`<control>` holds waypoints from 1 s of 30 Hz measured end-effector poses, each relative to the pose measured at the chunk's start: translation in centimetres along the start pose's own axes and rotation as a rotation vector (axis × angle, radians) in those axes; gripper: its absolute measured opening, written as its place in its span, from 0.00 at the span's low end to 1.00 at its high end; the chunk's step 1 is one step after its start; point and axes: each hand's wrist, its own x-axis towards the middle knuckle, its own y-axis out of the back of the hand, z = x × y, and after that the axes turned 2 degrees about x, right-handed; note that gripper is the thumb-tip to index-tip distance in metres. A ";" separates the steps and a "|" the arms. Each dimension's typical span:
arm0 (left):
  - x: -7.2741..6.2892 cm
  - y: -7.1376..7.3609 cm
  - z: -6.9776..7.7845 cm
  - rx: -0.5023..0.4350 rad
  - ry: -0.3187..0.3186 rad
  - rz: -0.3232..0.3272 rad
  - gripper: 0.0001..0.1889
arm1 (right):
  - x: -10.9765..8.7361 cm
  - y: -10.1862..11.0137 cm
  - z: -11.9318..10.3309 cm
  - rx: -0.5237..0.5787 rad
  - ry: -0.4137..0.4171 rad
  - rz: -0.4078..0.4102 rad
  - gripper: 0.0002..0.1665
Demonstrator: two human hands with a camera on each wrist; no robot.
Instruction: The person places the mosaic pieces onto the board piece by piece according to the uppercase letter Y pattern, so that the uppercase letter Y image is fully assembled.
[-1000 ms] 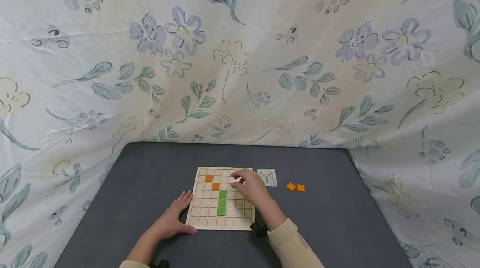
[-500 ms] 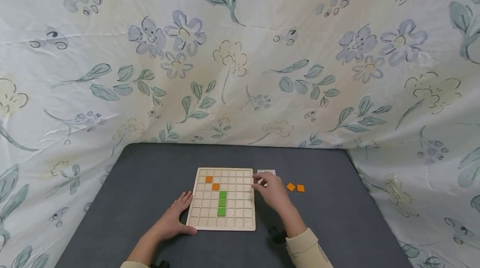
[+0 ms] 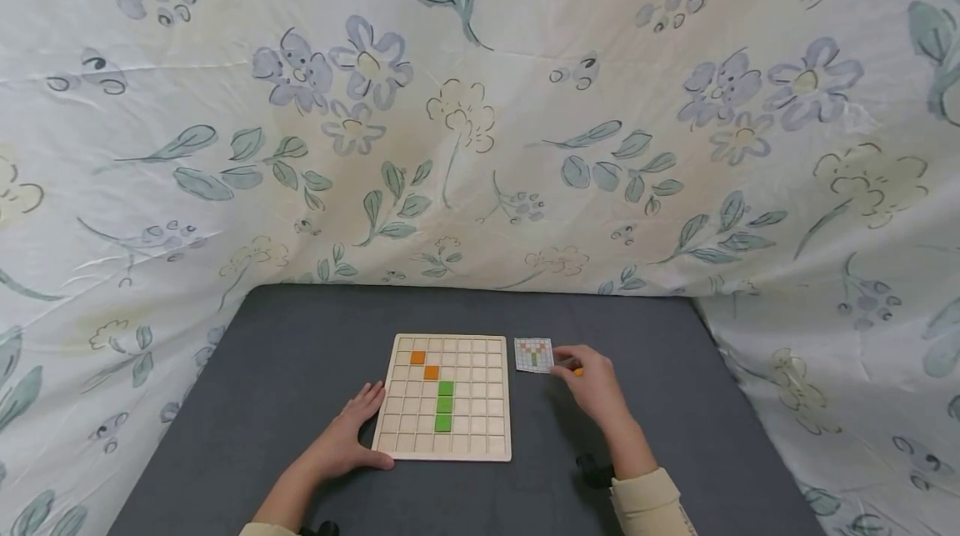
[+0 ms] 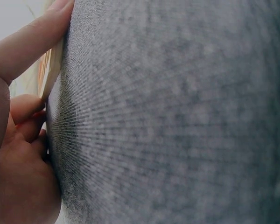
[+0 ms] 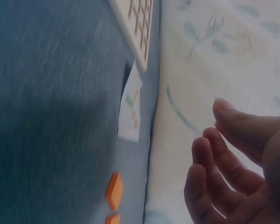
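Note:
A square wooden grid board lies on the dark table, holding a column of three green tiles and two orange tiles set diagonally above it. My left hand rests against the board's near left corner, fingers fairly straight along the left side, thumb at the front edge. Over to the right, my right hand hovers beside a small printed card, fingers loosely bent and holding nothing. Two loose orange tiles lie below it in the right wrist view; in the head view the hand mostly covers them.
Dark grey cloth covers the table. A floral fabric hangs behind it and along both sides. The card, printed with a small coloured grid, lies between the board and the right hand.
My right hand has moved right, from above the board, past the printed card, to the loose orange tiles. The left hand and board have stayed in place.

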 end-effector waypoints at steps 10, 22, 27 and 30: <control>-0.2 0.3 0.1 -0.009 0.000 0.001 0.66 | 0.7 2.1 3.0 -0.042 -0.042 -0.010 0.22; -0.1 0.0 0.2 -0.014 0.014 0.002 0.66 | 1.1 3.6 7.5 -0.110 -0.193 -0.120 0.28; -0.1 0.2 0.3 -0.008 0.007 0.004 0.66 | 1.8 3.7 8.1 -0.122 -0.251 -0.156 0.27; 0.0 0.2 0.1 -0.005 -0.003 0.001 0.66 | 2.0 3.6 8.2 -0.132 -0.258 -0.161 0.24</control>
